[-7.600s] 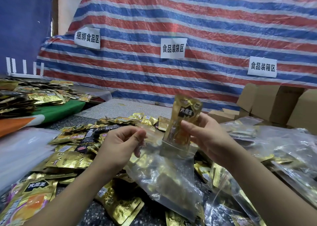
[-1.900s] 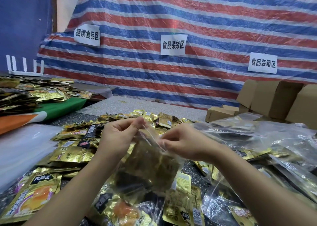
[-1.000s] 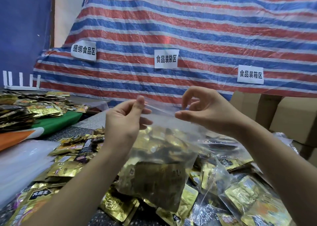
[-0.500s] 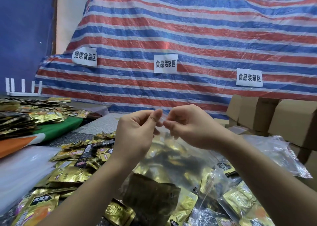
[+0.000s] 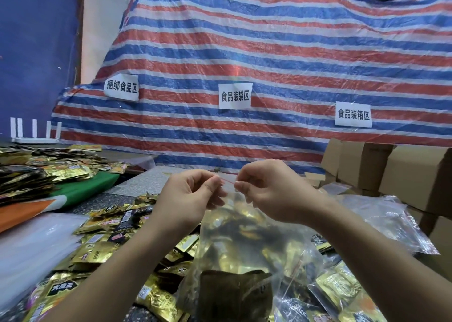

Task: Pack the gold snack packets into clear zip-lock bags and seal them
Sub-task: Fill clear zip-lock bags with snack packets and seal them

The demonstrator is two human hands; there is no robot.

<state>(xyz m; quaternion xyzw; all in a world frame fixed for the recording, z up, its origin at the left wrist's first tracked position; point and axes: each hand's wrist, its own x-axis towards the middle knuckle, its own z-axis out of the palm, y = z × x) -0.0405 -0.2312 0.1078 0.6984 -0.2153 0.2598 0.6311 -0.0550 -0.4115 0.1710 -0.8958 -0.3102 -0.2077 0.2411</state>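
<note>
A clear zip-lock bag (image 5: 241,246) stuffed with gold snack packets hangs in front of me above the table. My left hand (image 5: 189,199) and my right hand (image 5: 266,192) each pinch its top edge between thumb and forefinger, a short stretch of the red zip line showing between them. Loose gold snack packets (image 5: 105,233) lie heaped on the table below and to the left.
More filled clear bags (image 5: 391,221) lie at the right, in front of stacked cardboard boxes (image 5: 401,170). Another pile of gold packets (image 5: 36,170) sits at the far left beside green and orange cloth. A striped tarp (image 5: 269,65) with paper labels hangs behind.
The bag was lifted off the table with its mouth held wide. My hands then came close together at the top edge and have since drawn slightly apart along the zip line.
</note>
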